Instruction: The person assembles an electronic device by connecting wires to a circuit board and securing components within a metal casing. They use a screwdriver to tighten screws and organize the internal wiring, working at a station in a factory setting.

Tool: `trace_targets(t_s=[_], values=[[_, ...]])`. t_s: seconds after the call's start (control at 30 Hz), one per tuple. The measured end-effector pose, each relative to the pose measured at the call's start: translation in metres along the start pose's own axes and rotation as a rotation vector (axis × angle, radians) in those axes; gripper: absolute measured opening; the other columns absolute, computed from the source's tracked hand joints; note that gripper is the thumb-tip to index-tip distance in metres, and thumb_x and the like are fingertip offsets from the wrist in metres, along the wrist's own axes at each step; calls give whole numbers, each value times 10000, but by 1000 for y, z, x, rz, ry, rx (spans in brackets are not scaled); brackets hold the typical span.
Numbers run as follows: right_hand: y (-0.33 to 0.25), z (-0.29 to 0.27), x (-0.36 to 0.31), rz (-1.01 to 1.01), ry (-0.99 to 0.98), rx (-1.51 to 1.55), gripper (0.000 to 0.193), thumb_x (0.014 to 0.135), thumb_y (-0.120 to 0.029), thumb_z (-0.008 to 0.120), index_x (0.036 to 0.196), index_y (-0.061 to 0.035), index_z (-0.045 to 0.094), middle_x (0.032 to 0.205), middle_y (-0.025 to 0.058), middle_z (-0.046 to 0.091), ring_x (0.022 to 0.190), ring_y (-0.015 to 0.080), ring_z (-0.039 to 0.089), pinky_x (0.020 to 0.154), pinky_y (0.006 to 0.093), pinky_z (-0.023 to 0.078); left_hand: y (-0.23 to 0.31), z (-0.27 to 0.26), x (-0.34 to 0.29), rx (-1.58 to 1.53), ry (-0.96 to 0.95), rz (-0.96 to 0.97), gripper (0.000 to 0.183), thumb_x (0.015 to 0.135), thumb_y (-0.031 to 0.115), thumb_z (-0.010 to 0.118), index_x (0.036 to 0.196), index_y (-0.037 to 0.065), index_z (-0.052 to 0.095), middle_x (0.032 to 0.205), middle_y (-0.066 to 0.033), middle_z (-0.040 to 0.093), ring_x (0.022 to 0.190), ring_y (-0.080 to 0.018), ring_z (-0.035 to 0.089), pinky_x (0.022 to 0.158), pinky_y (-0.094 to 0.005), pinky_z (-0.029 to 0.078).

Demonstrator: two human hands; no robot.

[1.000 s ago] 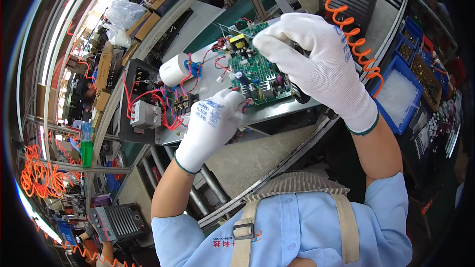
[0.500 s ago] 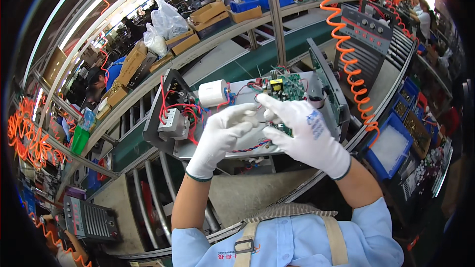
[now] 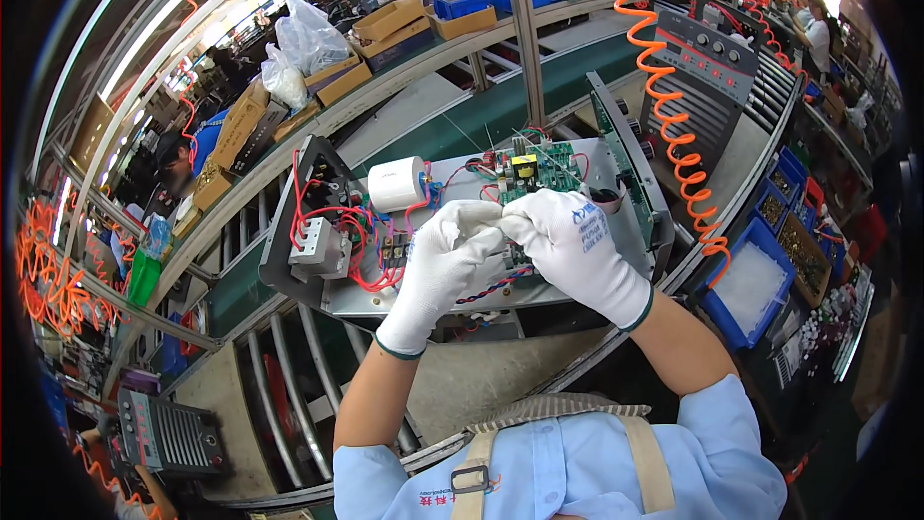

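At frame centre, left hand [image 3: 445,255] and right hand [image 3: 579,246] meet, fingertips curled, can't tell if gripping, green circuit board [image 3: 552,175] just above, nearer right hand, long axis part-hidden.

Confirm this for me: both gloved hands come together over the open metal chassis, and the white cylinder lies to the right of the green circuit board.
Not quite: the head view shows the white cylinder to the left of the green circuit board. The left hand and right hand do come together over the open metal chassis.
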State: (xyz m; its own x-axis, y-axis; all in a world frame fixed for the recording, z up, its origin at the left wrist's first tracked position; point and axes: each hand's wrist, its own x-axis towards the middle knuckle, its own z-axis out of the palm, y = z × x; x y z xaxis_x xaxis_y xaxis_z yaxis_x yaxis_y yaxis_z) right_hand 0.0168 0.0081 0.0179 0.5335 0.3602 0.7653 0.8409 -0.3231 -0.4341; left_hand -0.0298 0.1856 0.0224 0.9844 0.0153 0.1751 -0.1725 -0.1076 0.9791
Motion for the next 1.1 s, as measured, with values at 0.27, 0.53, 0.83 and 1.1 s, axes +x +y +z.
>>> trace_targets(t_s=[0.27,0.53,0.83,1.1], values=[[-26,-32,0,181,3,189,171,954,-117,554,1042,15,617,972,110,658,878,169,620,820,330,487,6,-12,20,230,-7,45,233,885,45,642,1111,8,682,1019,-81,715,913,-146,670,845,-271,509],[-4,-104,29,315,141,390,377,975,-117,545,1322,28,527,1123,67,622,998,90,562,904,230,435,14,0,57,1239,-250,207,161,870,218,662,927,87,736,855,-141,661,791,-311,658,733,-401,509],[10,-97,29,452,24,451,328,966,-44,521,1284,26,561,940,14,615,889,61,565,836,231,466,24,7,64,1403,-317,208,140,859,186,635,850,61,697,846,-173,655,799,-326,669,700,-414,516],[12,-96,28,522,50,481,307,948,-17,521,1241,34,596,1091,43,638,959,81,565,880,221,449,41,15,85,1575,-590,242,123,846,189,625,891,77,647,794,-121,666,794,-287,684,703,-412,526]])
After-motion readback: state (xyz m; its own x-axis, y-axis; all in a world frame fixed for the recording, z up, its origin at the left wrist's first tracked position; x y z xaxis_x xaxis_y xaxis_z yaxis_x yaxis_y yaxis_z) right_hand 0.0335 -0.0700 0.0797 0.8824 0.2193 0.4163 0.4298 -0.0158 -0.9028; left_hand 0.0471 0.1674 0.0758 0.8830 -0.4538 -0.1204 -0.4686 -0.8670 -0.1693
